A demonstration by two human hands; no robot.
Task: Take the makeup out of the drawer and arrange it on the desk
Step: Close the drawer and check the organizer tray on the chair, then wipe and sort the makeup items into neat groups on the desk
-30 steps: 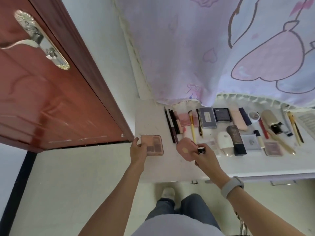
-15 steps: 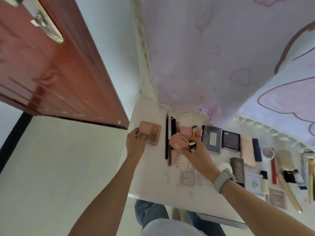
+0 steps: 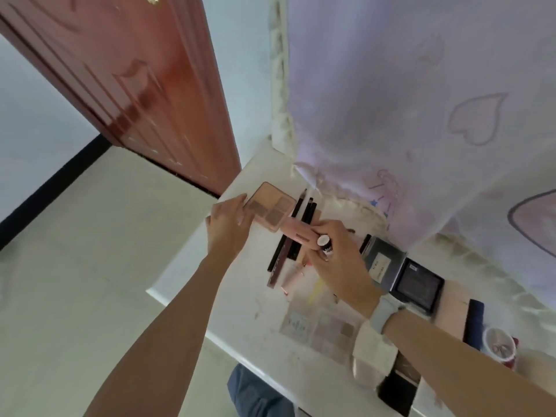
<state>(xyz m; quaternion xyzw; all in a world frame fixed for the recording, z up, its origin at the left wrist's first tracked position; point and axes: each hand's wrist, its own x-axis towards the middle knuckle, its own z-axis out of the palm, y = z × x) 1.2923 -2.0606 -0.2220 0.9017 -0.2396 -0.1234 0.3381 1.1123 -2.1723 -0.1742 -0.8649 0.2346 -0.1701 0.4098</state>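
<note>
A peach eyeshadow palette (image 3: 272, 206) lies at the far left corner of the white desk (image 3: 240, 299). My left hand (image 3: 230, 224) holds its near left edge with the fingers on it. My right hand (image 3: 337, 260) grips a pink compact (image 3: 296, 231) and a small black-and-white tube (image 3: 325, 245) just right of the palette, above a row of dark pencils (image 3: 288, 236). More makeup lies in rows to the right: a grey palette (image 3: 382, 260), a black compact (image 3: 419, 284), a small clear palette (image 3: 325, 329).
A red-brown door (image 3: 144, 85) stands open left of the desk. A pale lilac curtain (image 3: 421, 115) hangs over the desk's back edge. A red-rimmed round pot (image 3: 501, 347) and a navy stick (image 3: 474, 320) lie at right. Beige floor spreads left of the desk.
Both hands have moved farther back and left on the desk. The palette has slid toward the far left corner, and the pink compact now sits right beside it. The camera has tilted.
</note>
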